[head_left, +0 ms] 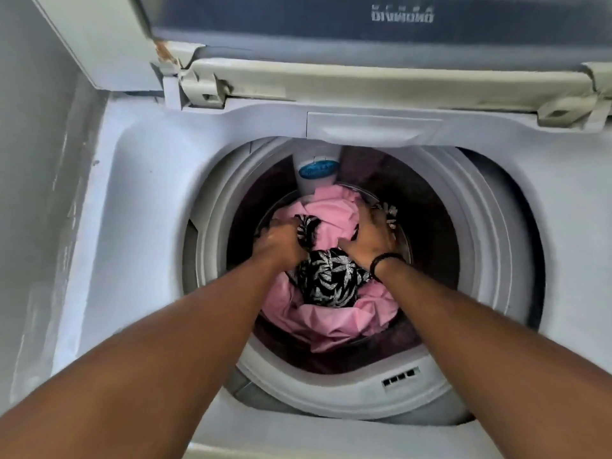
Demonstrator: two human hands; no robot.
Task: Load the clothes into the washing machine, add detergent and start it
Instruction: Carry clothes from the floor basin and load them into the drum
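Observation:
A white top-loading washing machine (145,207) stands with its lid (331,34) raised. Inside the drum (477,246) lie a pink cloth (331,213) and a black garment with a white leaf print (331,276). Both my arms reach down into the drum. My left hand (278,241) grips the clothes at the left, its fingers curled into the pink cloth and the leaf-print fabric. My right hand (371,238), with a black band on its wrist, presses spread fingers down on the clothes at the right.
A grey wall (36,160) runs close along the machine's left side. A lint filter with a blue label (318,170) sits on the drum's far wall. The raised lid's hinges (198,84) stand behind the opening.

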